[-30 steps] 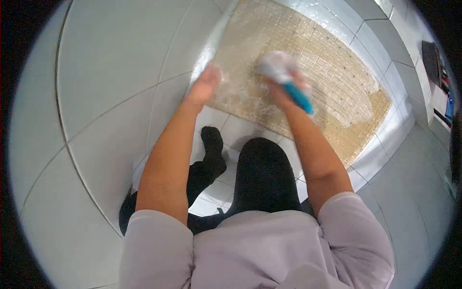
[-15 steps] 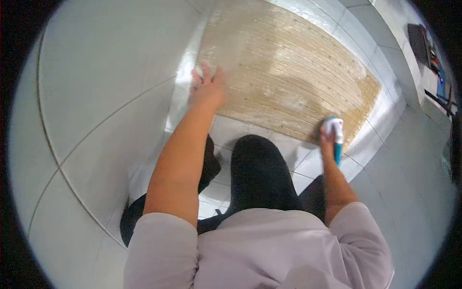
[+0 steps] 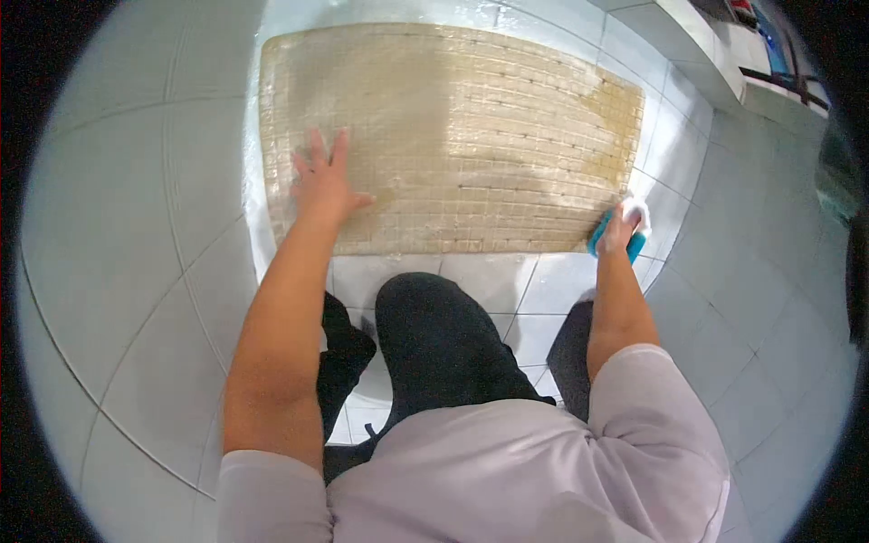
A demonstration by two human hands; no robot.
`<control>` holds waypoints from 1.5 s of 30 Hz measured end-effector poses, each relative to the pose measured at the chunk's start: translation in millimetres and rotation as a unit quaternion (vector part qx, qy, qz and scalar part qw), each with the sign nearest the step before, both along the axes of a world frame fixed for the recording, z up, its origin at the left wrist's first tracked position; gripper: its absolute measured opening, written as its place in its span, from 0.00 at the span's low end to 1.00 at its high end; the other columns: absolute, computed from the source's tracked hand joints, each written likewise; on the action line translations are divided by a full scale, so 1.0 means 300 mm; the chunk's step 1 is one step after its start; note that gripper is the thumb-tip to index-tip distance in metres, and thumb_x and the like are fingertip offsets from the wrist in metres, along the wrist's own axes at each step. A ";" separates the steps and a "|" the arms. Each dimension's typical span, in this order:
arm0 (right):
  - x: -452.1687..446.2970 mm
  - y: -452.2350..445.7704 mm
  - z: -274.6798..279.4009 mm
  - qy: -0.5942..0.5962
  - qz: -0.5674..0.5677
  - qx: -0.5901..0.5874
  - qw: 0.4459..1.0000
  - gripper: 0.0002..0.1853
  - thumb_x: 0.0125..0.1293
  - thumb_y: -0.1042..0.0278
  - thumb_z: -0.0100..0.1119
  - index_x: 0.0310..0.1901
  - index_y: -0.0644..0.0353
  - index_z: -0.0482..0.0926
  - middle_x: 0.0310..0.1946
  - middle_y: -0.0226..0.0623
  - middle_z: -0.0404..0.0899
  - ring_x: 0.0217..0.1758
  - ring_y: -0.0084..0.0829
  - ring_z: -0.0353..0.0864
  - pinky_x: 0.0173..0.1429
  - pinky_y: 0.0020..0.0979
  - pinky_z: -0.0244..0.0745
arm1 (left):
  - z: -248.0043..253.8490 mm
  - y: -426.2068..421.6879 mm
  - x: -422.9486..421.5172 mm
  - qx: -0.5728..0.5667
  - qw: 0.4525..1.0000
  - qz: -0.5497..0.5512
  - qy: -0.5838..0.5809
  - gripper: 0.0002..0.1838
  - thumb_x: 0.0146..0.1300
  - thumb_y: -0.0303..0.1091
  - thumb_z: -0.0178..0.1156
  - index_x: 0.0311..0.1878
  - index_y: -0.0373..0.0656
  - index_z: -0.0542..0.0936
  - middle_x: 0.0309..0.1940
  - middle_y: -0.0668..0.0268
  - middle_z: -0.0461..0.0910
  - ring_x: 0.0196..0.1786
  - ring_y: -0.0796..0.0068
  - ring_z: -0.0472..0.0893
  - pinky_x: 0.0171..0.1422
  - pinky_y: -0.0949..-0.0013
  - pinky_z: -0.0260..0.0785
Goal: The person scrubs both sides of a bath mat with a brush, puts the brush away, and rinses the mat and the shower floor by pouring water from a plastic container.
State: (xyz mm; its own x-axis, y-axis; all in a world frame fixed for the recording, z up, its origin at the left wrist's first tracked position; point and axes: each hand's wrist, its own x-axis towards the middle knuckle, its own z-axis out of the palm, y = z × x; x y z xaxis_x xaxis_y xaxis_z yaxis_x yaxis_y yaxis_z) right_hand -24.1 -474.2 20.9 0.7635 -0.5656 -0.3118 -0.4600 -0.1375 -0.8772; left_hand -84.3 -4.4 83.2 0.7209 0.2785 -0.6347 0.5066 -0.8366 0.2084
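A wet, tan rectangular mat (image 3: 507,109) with a grid pattern lies flat on the white tiled floor. My left hand (image 3: 324,185) rests on the mat's left part, fingers spread, holding nothing. At the mat's lower right corner, my right hand (image 3: 617,231) is wrapped round a white and teal scrub brush (image 3: 639,215). The brush's teal bristle side is partly hidden by my fingers. Whitish suds streak the mat's surface between the two hands.
Tiled walls rise on the left (image 3: 118,226) and right (image 3: 742,235). A ledge (image 3: 679,36) runs along the upper right, with dark, red and blue items (image 3: 769,41) beyond it. My knee (image 3: 434,317) is close to the mat's near edge.
The view has turned, so the mat now appears more level and further left. My right hand has moved with the brush to the mat's right corner. My left hand has shifted further onto the mat.
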 end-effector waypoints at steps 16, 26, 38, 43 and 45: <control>0.103 0.203 -0.025 0.051 0.118 -0.256 0.958 0.34 0.59 0.55 0.49 0.60 0.65 0.48 0.60 0.49 0.52 0.60 0.39 0.56 0.64 0.32 0.49 | -0.030 -0.214 0.096 0.051 0.973 -0.135 0.182 0.63 0.24 0.54 0.72 0.63 0.76 0.37 0.63 0.52 0.19 0.63 0.38 0.26 0.54 0.27 0.34; 0.381 0.063 -0.010 -0.009 0.026 -0.071 0.997 0.36 0.58 0.55 0.50 0.62 0.63 0.46 0.57 0.46 0.58 0.56 0.36 0.63 0.60 0.29 0.56 | -0.029 -0.202 0.124 0.026 0.966 -0.134 0.219 0.63 0.26 0.54 0.71 0.63 0.75 0.35 0.64 0.54 0.20 0.64 0.40 0.25 0.54 0.26 0.34; 0.690 0.103 0.004 0.079 0.285 -0.019 0.955 0.37 0.57 0.46 0.48 0.61 0.60 0.49 0.61 0.47 0.53 0.64 0.39 0.51 0.65 0.33 0.46 | -0.014 -0.208 0.137 0.033 0.960 -0.136 0.241 0.64 0.27 0.54 0.71 0.63 0.74 0.32 0.64 0.54 0.19 0.64 0.39 0.25 0.54 0.26 0.35; 0.586 0.397 0.014 0.063 0.410 -0.343 0.843 0.39 0.57 0.45 0.47 0.62 0.60 0.47 0.63 0.48 0.46 0.67 0.42 0.43 0.67 0.34 0.39 | -0.037 -0.216 0.136 0.035 0.963 -0.145 0.224 0.64 0.28 0.54 0.70 0.63 0.73 0.32 0.63 0.53 0.19 0.64 0.39 0.25 0.55 0.27 0.35; 0.589 0.345 0.024 0.067 0.414 -0.319 0.850 0.39 0.56 0.44 0.48 0.62 0.60 0.47 0.63 0.48 0.45 0.67 0.43 0.43 0.67 0.34 0.39 | -0.029 -0.223 0.130 0.036 0.958 -0.141 0.245 0.63 0.29 0.54 0.70 0.63 0.73 0.32 0.64 0.53 0.19 0.64 0.39 0.25 0.55 0.27 0.35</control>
